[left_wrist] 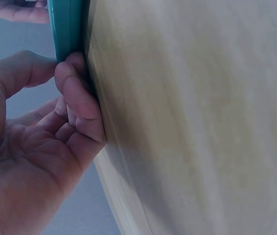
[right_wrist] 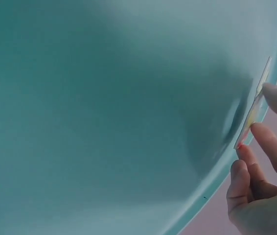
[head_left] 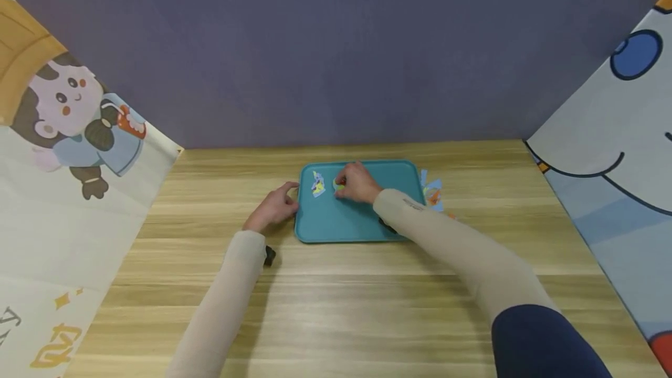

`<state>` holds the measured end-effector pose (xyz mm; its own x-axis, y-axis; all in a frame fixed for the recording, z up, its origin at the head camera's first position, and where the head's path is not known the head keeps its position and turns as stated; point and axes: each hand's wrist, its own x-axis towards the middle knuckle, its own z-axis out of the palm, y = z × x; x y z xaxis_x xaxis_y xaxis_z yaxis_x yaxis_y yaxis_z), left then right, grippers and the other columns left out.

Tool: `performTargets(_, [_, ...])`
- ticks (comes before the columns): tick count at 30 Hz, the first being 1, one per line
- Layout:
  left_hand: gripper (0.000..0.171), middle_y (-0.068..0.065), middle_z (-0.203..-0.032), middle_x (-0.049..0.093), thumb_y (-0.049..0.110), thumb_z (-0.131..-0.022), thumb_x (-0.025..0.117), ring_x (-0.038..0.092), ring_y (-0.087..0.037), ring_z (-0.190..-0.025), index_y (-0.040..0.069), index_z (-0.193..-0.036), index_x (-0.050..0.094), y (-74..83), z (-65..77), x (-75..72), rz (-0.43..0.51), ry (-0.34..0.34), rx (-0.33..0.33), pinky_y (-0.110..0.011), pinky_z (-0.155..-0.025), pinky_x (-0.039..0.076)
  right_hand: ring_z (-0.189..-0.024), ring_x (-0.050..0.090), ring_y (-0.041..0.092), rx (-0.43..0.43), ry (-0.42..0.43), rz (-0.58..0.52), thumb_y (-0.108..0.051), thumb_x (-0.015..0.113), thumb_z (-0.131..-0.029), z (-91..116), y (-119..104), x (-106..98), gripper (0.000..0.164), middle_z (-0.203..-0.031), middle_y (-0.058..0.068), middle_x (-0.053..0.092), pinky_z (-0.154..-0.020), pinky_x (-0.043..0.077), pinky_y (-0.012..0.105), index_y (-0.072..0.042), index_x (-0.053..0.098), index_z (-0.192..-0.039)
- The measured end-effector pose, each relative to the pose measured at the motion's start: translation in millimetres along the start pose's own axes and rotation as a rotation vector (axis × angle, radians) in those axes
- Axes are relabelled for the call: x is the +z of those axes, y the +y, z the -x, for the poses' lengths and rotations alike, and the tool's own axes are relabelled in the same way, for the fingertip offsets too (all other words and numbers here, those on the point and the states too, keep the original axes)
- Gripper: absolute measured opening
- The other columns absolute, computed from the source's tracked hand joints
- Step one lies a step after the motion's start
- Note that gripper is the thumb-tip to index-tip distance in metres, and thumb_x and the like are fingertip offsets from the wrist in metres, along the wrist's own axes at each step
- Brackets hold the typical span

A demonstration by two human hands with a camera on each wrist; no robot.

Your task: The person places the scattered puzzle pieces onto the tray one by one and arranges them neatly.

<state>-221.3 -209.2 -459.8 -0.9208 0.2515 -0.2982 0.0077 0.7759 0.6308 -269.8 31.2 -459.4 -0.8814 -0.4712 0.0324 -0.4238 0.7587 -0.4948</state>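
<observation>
A teal tray lies on the wooden table. My left hand is at its left edge; in the left wrist view, thumb and curled fingers pinch the tray's rim. Over the tray's upper middle, my right hand pinches a thin, flat picture piece with yellow-green and red on it. The right wrist view shows this piece tilted on edge between thumb and fingers, close over the tray. Left of it on the tray lies another flat picture piece, light blue, yellow and purple, with an uneven outline.
Several light-blue and orange picture pieces lie on the table just past the tray's right edge, partly behind the right forearm. A dark object shows under the right forearm. Grey-purple wall stands behind the table, with printed panels at both sides.
</observation>
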Motion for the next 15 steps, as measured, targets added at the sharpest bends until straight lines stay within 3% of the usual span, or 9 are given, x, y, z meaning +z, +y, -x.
performTargets(6, [0.059, -0.009, -0.091, 0.065, 0.013, -0.091, 0.055, 0.060, -0.018, -0.074, 0.011, -0.145, 0.032, -2.6, 2.0, 1.8, -0.002, -0.004, -0.013, -0.032, -0.066, 0.047, -0.098, 0.054, 0.022, 0.045, -0.020, -0.048, -0.022, 0.081, -0.075, -0.2, -2.1, 7.8, 0.027, -0.087, 0.002, 0.065, -0.098, 0.036, 0.037, -0.008, 0.075, -0.096])
performTargets(15, [0.059, -0.009, -0.089, 0.065, 0.012, -0.090, 0.055, 0.060, -0.019, -0.073, 0.011, -0.145, 0.032, 0.4, 0.8, 1.0, 0.010, 0.003, -0.001, -0.033, -0.065, 0.047, -0.101, 0.049, 0.024, 0.083, -0.013, -0.042, -0.023, 0.081, -0.075, -3.0, -5.1, 8.4, 0.031, -0.098, 0.004, 0.064, -0.092, 0.039, 0.036, -0.008, 0.074, -0.101])
